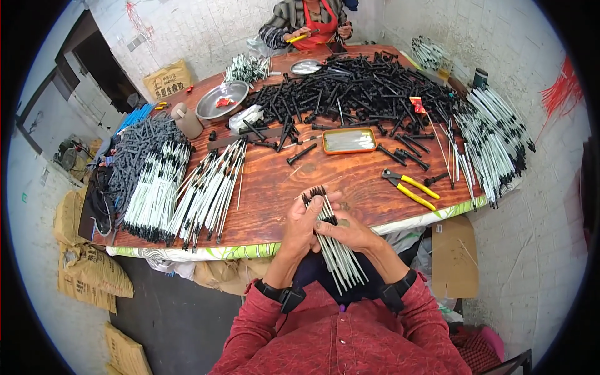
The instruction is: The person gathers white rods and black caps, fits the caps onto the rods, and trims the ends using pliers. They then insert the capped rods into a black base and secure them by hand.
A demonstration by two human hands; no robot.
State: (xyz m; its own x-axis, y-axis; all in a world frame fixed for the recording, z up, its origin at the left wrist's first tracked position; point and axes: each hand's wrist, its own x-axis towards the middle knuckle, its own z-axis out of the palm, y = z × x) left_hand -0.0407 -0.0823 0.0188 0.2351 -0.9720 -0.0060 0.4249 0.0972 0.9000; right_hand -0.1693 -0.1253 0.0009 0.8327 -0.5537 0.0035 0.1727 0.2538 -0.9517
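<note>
Both my hands are closed around one bundle of thin white rods with black ends (340, 265), held just off the table's near edge. My left hand (302, 224) grips the bundle near its black tips, thumb laid along the rods. Lower down, my right hand (351, 232) wraps the same bundle with its thumb across the front. The white lengths hang down toward my lap. To the right of my hands, on the wooden table (275, 200), lies a pair of pliers with yellow handles (412, 189).
A big heap of black plastic pieces (362, 87) covers the table's far middle. White rods lie in stacks at the left (159, 194) and the right (494, 144). A shallow tin (349, 149), a metal bowl (212, 112) and a beige cup (186, 122) stand between. Across sits a person in a red apron (315, 25).
</note>
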